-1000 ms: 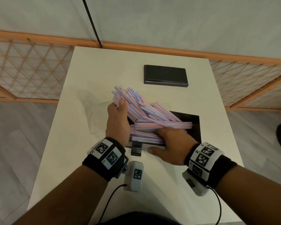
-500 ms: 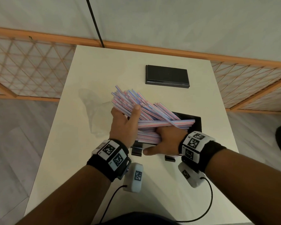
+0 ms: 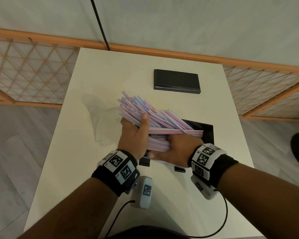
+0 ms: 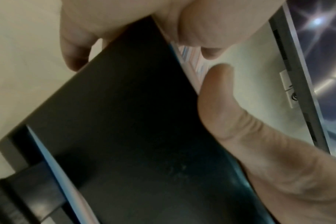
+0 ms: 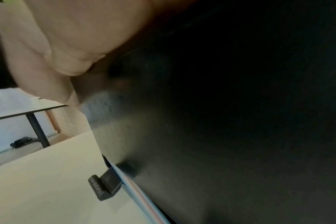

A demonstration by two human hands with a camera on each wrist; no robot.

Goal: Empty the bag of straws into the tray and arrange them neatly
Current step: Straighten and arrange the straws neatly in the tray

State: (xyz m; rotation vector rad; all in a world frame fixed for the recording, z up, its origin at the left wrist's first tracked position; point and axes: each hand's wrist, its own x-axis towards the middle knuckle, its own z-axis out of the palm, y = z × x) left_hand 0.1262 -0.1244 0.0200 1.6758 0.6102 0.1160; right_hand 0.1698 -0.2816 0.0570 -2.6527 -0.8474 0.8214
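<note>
Left hand (image 3: 135, 135) grips the fanned straws (image 3: 150, 116), thumb across them; right hand (image 3: 171, 149) clasps the lower bundle. Straws sit partly over the black tray (image 3: 207, 133), ends splayed toward 11 o'clock. Risk: a loosened grip spills overhanging straws onto the table (image 3: 76, 152).

You have a pale bench (image 3: 79, 152) in front of you. On it, toward the far edge, lies a flat black lid (image 3: 177, 81). Near the middle sits the black tray (image 3: 207, 133), its two clips (image 3: 144, 161) resting on the bench on your side. Just left of the tray lies a crumpled clear bag (image 3: 100, 121).
</note>
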